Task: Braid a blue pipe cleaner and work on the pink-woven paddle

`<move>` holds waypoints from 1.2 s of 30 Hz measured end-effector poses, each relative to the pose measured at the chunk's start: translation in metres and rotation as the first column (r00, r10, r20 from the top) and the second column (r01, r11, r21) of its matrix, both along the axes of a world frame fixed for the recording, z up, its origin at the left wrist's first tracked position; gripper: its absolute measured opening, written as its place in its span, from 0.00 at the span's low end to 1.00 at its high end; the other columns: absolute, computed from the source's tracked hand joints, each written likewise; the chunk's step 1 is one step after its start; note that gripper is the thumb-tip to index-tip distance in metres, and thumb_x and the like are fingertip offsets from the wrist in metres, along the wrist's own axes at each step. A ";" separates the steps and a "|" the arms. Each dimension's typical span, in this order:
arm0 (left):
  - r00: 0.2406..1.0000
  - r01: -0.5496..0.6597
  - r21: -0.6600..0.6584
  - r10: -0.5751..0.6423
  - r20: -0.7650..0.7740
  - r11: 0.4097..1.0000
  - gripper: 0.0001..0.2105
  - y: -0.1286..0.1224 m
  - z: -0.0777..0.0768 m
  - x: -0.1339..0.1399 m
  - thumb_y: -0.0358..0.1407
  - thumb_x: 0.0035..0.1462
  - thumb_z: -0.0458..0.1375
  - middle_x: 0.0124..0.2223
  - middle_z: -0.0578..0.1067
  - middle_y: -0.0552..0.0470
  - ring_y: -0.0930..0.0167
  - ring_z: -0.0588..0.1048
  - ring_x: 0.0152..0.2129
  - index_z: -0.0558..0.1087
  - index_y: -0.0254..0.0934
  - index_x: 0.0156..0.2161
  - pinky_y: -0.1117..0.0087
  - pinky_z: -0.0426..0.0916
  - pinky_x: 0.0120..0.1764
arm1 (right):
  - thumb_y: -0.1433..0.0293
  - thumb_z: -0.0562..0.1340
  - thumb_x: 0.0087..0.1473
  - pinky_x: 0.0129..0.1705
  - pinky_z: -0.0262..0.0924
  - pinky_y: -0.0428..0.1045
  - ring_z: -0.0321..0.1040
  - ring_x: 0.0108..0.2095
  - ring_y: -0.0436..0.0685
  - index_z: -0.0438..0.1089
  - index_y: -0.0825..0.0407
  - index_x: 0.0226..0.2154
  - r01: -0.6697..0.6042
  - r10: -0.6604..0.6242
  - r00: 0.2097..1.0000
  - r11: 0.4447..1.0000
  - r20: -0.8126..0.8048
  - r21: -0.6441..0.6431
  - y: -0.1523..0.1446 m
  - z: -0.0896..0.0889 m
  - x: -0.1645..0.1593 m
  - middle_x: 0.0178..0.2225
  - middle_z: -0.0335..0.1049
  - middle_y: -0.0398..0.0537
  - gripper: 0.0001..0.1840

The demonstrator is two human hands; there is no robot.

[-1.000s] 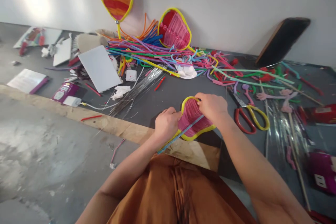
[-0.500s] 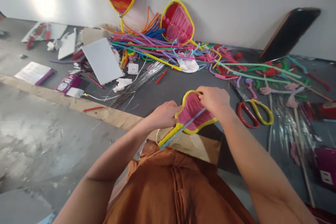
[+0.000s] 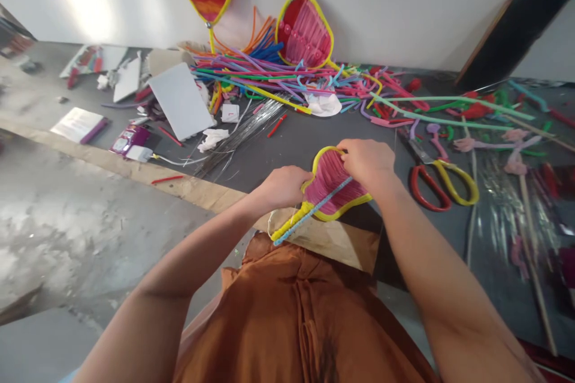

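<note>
A pink paddle-shaped craft piece [image 3: 327, 175] with a fuzzy yellow rim and handle is held low over the table's front edge, its handle pointing toward my body. My left hand [image 3: 287, 185] is closed on the rim at its left side, near the handle. On the upper right, my right hand [image 3: 368, 163] pinches the rim, fingers partly hidden. A light blue pipe cleaner [image 3: 312, 210] runs slantwise across the pink face and along the handle; its upper end goes under my right hand, and whether the fingers grip it I cannot tell.
Scissors [image 3: 442, 184] with red and yellow handles lie to the right. Behind are heaped colourful pipe cleaners [image 3: 265, 81], and two yellow-rimmed paddle shapes, one [image 3: 306, 30] leaning on the wall. A phone [image 3: 514, 39] stands at the back right. A white card [image 3: 180, 100] lies left.
The view has shifted slightly, so the table things sit a little differently in the frame. Both hands keep hold of the craft piece, with scarcely any change in grip.
</note>
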State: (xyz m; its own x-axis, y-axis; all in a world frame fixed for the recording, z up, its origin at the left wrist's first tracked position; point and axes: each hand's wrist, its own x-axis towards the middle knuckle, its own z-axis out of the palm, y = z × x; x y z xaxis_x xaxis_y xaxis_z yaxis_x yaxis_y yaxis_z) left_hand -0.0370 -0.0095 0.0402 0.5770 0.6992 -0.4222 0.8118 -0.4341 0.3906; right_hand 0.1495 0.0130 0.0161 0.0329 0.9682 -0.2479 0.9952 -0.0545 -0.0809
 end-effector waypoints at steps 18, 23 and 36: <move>0.959 -0.025 0.005 0.022 0.282 1.000 0.18 -0.014 -0.021 -0.018 0.22 0.44 0.48 0.29 0.71 0.54 0.72 0.71 0.29 0.74 0.36 0.38 0.74 0.60 0.31 | 0.68 0.56 0.53 0.36 0.61 0.52 0.73 0.40 0.62 0.74 0.41 0.43 -0.001 0.001 1.000 1.000 -0.017 0.013 -0.001 -0.001 -0.001 0.40 0.77 0.50 0.17; 0.964 0.061 0.035 -0.068 0.256 0.998 0.15 -0.013 -0.022 -0.021 0.23 0.49 0.49 0.32 0.70 0.52 0.70 0.71 0.33 0.72 0.37 0.40 0.73 0.62 0.33 | 0.68 0.55 0.53 0.35 0.61 0.52 0.73 0.39 0.63 0.75 0.41 0.41 -0.013 0.013 1.000 1.000 -0.004 0.006 0.000 -0.001 -0.001 0.38 0.77 0.49 0.16; 0.859 0.374 0.178 -0.412 0.304 0.910 0.14 0.001 -0.022 -0.037 0.30 0.61 0.50 0.41 0.73 0.48 0.71 0.72 0.38 0.70 0.39 0.50 0.73 0.66 0.39 | 0.66 0.55 0.54 0.36 0.61 0.52 0.73 0.41 0.63 0.73 0.41 0.46 -0.009 0.009 1.000 1.000 0.016 -0.017 0.000 -0.002 0.000 0.42 0.77 0.50 0.18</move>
State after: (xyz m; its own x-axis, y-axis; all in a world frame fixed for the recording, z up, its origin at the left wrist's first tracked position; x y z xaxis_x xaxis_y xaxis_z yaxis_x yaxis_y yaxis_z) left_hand -0.0743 -0.0089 0.0181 0.9049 0.4148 -0.0953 0.3979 -0.7450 0.5354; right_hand 0.1498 0.0134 0.0140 0.0284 0.9643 -0.2634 0.9968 -0.0469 -0.0643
